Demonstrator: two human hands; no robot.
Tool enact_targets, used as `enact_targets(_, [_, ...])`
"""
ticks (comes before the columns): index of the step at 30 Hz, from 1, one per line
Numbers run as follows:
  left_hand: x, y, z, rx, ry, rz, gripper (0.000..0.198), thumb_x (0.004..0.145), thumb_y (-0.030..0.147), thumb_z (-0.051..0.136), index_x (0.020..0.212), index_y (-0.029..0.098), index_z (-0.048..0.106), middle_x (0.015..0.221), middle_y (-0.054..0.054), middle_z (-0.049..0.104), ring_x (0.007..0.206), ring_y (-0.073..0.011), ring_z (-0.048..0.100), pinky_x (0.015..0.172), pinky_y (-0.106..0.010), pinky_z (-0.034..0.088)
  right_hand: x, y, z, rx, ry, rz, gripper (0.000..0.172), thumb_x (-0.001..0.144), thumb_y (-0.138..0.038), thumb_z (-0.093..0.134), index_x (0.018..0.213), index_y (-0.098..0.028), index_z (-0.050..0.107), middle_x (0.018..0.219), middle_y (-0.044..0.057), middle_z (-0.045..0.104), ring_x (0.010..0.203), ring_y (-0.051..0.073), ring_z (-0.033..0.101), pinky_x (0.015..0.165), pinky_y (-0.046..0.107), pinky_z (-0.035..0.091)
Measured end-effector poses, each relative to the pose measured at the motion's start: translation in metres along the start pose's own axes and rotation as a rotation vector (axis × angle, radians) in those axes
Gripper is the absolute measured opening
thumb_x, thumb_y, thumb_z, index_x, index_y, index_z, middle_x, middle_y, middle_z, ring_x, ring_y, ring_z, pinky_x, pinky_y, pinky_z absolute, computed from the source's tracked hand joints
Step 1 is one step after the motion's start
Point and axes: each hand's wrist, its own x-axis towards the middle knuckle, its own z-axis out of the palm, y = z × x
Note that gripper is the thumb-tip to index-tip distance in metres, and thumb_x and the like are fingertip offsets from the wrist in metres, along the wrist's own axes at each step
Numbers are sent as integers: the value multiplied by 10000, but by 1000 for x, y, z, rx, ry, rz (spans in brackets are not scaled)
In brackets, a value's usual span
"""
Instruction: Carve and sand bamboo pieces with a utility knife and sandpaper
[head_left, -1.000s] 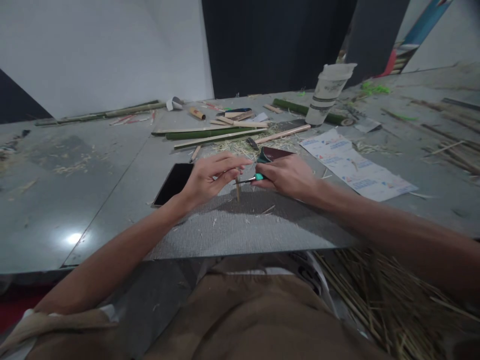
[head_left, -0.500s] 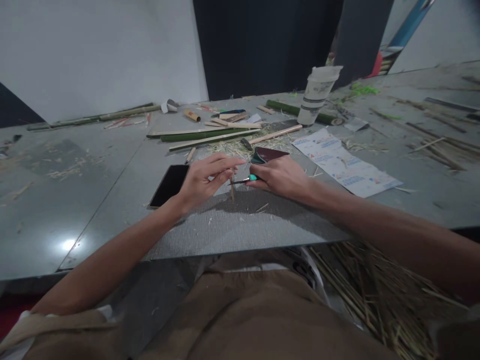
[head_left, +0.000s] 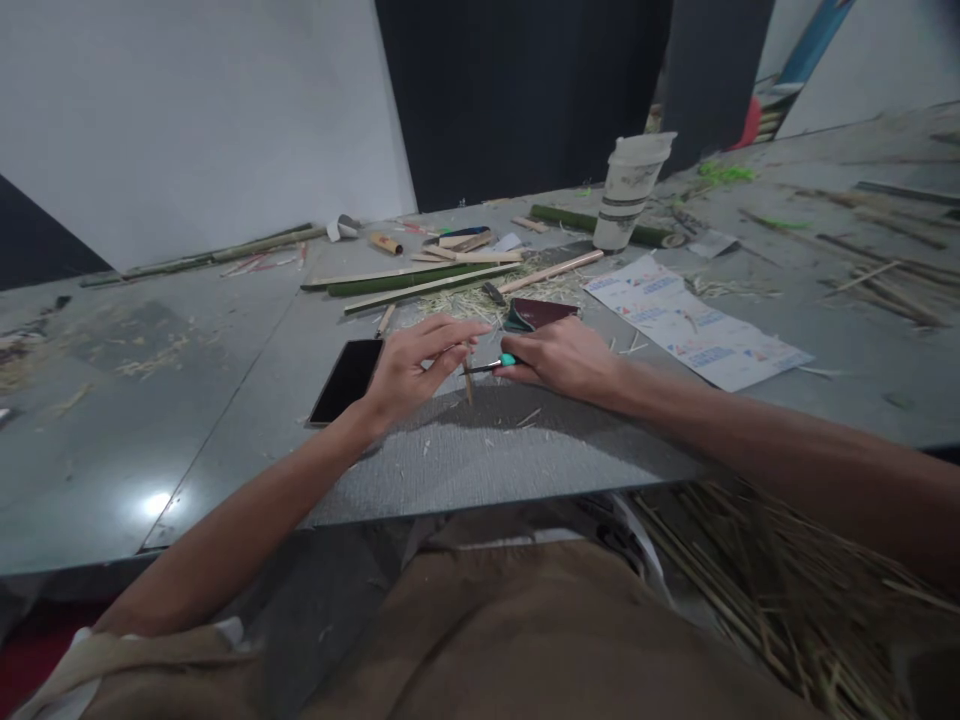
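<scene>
Knife (head_left: 496,364) meets strip (head_left: 470,390) between 2 hands

From the head view, the left hand (head_left: 416,368) pinches the top of the strip between thumb and fingers, its forefinger reaching out toward the other hand. The strip points down over the counter (head_left: 420,485); whether its lower end touches, I cannot tell. The right hand (head_left: 566,357) is curled around the knife's teal handle, the blade crossing the strip; how deep it sits is too small to see.

Just beside the left hand lies a phone (head_left: 346,382), its screen dark. Just beyond the right hand is a dark red pouch (head_left: 546,313). Farther back, green bamboo (head_left: 405,283) lies by pale shavings (head_left: 442,303). A lidded cup (head_left: 631,195) stands to the right, near a printed sheet (head_left: 697,325) lying flat.
</scene>
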Motion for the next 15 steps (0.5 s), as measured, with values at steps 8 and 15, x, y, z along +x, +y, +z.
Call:
enact_targets(8, [1,1,-1,8,-14,-12,304,1094,289,577,1354,289,733,1079,-68,792,951,-172,729,831,-306,556,0,2,2,-20,6,-11,678,1103,-696,330,1009,-160,735,729,105,698,594,206,542,594,365,170])
enact_targets(15, [3,2,-1,30,-14,3,288,1092,294,565,1312,267,749,1052,-69,799,937,-174,738,820,-309,569,-1,1,2,-36,-9,-9,666,1112,-676,309,998,-167,723,714,99,691,593,211,549,589,361,166])
